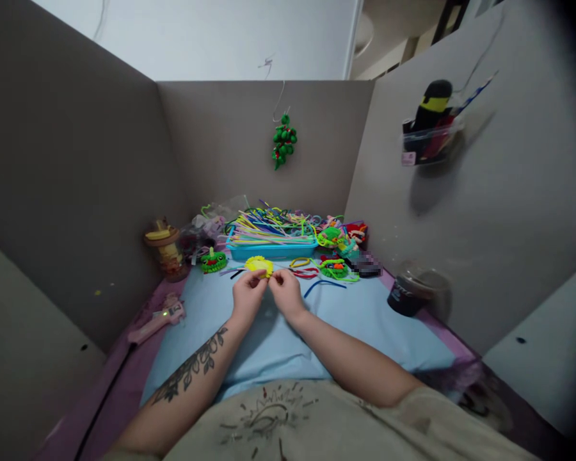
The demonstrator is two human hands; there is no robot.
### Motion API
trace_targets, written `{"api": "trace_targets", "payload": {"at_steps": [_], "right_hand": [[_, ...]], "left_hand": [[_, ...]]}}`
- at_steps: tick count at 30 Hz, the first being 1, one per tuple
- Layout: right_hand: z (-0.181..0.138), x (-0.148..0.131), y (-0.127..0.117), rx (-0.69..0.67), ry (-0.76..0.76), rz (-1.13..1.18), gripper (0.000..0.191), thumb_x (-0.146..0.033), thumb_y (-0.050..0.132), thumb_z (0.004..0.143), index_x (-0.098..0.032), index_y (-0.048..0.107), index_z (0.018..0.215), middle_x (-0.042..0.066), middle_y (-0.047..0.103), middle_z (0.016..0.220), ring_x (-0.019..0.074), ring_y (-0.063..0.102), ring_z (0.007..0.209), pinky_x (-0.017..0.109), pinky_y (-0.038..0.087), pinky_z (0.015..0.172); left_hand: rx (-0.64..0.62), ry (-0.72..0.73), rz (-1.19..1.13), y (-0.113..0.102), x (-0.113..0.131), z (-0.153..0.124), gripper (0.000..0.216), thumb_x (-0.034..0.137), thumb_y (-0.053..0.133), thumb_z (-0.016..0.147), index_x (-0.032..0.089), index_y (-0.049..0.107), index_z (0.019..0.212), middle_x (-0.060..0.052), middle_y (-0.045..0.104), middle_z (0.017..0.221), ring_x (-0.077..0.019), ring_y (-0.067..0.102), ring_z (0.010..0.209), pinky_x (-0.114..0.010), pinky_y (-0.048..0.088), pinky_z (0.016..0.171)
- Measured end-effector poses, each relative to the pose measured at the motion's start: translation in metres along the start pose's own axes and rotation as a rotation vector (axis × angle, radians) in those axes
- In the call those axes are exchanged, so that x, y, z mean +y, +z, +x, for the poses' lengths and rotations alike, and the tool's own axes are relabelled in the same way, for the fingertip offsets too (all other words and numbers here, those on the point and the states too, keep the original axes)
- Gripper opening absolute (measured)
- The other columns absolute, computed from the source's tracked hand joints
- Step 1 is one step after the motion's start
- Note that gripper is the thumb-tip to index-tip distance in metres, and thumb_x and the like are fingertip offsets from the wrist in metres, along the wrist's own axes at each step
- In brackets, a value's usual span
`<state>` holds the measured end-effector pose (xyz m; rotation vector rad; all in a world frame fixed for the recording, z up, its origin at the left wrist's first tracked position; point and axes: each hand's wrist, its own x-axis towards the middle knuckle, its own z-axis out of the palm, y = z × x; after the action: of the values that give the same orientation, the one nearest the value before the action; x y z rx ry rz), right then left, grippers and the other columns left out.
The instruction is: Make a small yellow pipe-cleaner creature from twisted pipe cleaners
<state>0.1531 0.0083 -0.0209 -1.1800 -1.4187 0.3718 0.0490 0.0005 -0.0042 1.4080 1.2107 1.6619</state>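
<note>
Head view: both hands at desk centre, on blue mat (365, 320).
Left hand (248, 296) and right hand (285, 292) pinch yellow pipe-cleaner piece (258, 265); no writing legible.

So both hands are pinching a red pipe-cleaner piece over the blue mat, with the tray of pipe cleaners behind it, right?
Not quite: the pipe-cleaner piece is yellow, not red, as the head view shows. The rest stands: the left hand and the right hand both pinch it over the blue mat, and the tray of pipe cleaners lies behind it.
</note>
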Motion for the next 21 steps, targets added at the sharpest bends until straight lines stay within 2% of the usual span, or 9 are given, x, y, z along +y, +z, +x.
{"api": "trace_targets", "payload": {"at_steps": [5, 8, 11, 14, 17, 21], "right_hand": [[0.003, -0.003, -0.008, -0.022, -0.28, -0.348, 0.013, -0.015, 0.047, 0.078, -0.018, 0.058, 0.071, 0.005, 0.058, 0.076, 0.0188, 0.049, 0.079, 0.029, 0.036, 0.074], [0.004, -0.003, -0.009, -0.03, -0.347, -0.484, 0.011, -0.017, 0.049, 0.08, -0.018, 0.059, 0.074, 0.006, 0.059, 0.078, 0.02, 0.049, 0.081, 0.031, 0.034, 0.076], [0.005, -0.001, -0.009, -0.037, -0.367, -0.504, 0.011, -0.019, 0.05, 0.079, -0.019, 0.059, 0.074, 0.006, 0.059, 0.077, 0.0203, 0.049, 0.08, 0.032, 0.034, 0.076], [0.006, 0.001, -0.008, -0.046, -0.277, -0.343, 0.011, -0.017, 0.05, 0.075, -0.018, 0.058, 0.068, 0.004, 0.058, 0.073, 0.0184, 0.049, 0.077, 0.03, 0.036, 0.073], [0.007, 0.0, -0.005, -0.099, -0.039, -0.039, 0.011, -0.017, 0.049, 0.071, -0.017, 0.055, 0.061, -0.001, 0.053, 0.061, 0.0141, 0.048, 0.063, 0.025, 0.037, 0.062], [0.005, -0.003, -0.004, -0.17, 0.275, 0.313, 0.016, -0.025, 0.051, 0.067, -0.017, 0.049, 0.053, -0.006, 0.042, 0.048, 0.0093, 0.038, 0.048, 0.021, 0.03, 0.049]], "left_hand": [[0.045, -0.195, -0.139, 0.001, -0.001, 0.0, 0.031, 0.022, 0.072, 0.056, 0.011, 0.07, 0.085, -0.003, 0.066, 0.071, -0.0129, 0.057, 0.062, -0.023, 0.045, 0.061], [0.043, -0.266, -0.242, 0.002, -0.006, 0.002, 0.037, 0.022, 0.074, 0.053, 0.01, 0.069, 0.088, -0.001, 0.062, 0.067, -0.0104, 0.054, 0.057, -0.023, 0.044, 0.059], [0.042, -0.339, -0.353, 0.002, -0.01, 0.003, 0.041, 0.021, 0.074, 0.052, 0.009, 0.067, 0.09, 0.0, 0.061, 0.067, -0.0109, 0.055, 0.058, -0.025, 0.045, 0.062], [0.064, -0.318, -0.32, 0.001, -0.013, 0.005, 0.04, 0.02, 0.073, 0.052, 0.009, 0.067, 0.09, 0.0, 0.06, 0.067, -0.0106, 0.055, 0.058, -0.025, 0.045, 0.062], [0.057, -0.211, -0.186, -0.001, -0.012, 0.006, 0.033, 0.02, 0.07, 0.056, 0.011, 0.068, 0.088, -0.003, 0.064, 0.075, -0.0122, 0.057, 0.064, -0.025, 0.045, 0.065], [-0.007, 0.024, 0.01, -0.004, -0.009, 0.005, 0.019, 0.017, 0.064, 0.063, 0.014, 0.069, 0.08, -0.004, 0.065, 0.079, -0.0142, 0.058, 0.071, -0.025, 0.045, 0.068]]}}
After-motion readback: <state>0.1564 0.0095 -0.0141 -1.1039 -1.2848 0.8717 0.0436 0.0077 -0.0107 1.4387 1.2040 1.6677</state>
